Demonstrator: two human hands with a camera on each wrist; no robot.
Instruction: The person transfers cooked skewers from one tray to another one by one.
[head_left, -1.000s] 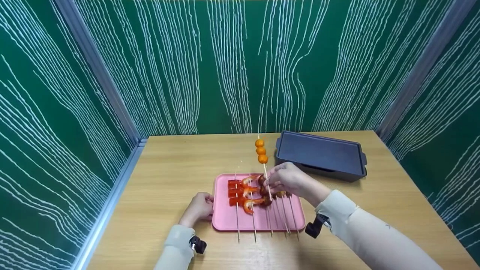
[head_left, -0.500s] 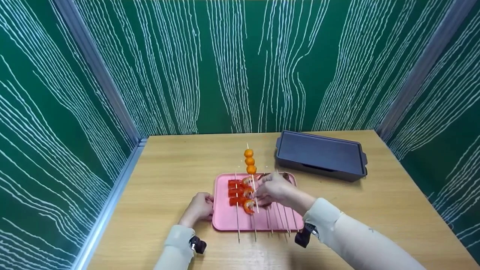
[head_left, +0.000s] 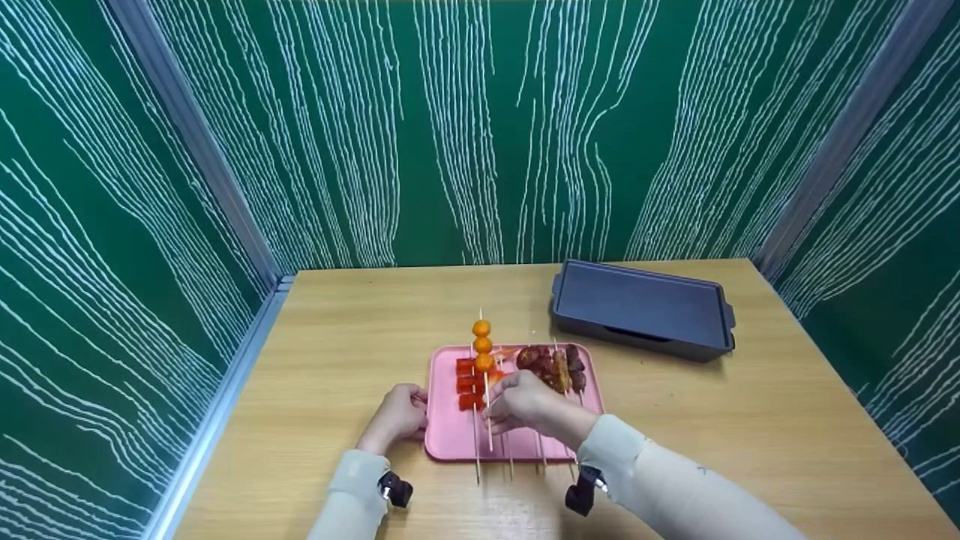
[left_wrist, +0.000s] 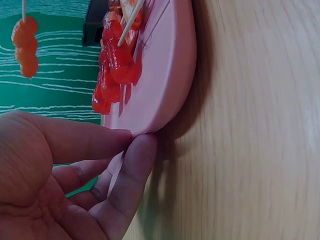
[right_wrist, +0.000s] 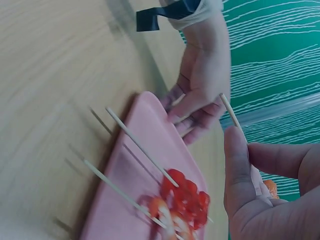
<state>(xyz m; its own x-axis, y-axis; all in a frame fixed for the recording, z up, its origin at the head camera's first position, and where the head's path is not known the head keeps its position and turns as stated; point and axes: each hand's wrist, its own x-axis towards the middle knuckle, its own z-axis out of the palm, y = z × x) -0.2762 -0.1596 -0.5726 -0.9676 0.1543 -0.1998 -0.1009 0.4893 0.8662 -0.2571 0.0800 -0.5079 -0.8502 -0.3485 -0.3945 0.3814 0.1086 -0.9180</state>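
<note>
My right hand (head_left: pixel 519 405) pinches the bare lower stick of a skewer with orange balls (head_left: pixel 482 345), held above the left part of a pink tray (head_left: pixel 446 439). In the left wrist view these orange balls (left_wrist: pixel 26 47) hang apart from the tray. My left hand (head_left: pixel 401 414) pinches the tray's left rim between thumb and finger, plain in the left wrist view. On the tray lie a skewer of red pieces (head_left: pixel 469 384), a shrimp skewer (right_wrist: pixel 162 212) partly hidden in the head view, and browned meat skewers (head_left: pixel 551 365) on the right.
A dark grey rectangular grill box (head_left: pixel 641 307) with side handles stands at the back right of the wooden table (head_left: pixel 360 322). Several stick ends (head_left: pixel 478 472) stick out past the tray's front edge. Green walls with white lines (head_left: pixel 465 135) enclose the table.
My right hand has carried the orange ball skewer left and toward me, from over the meat skewers to beside the red one. The meat skewers are uncovered. My left hand stays at the rim.
</note>
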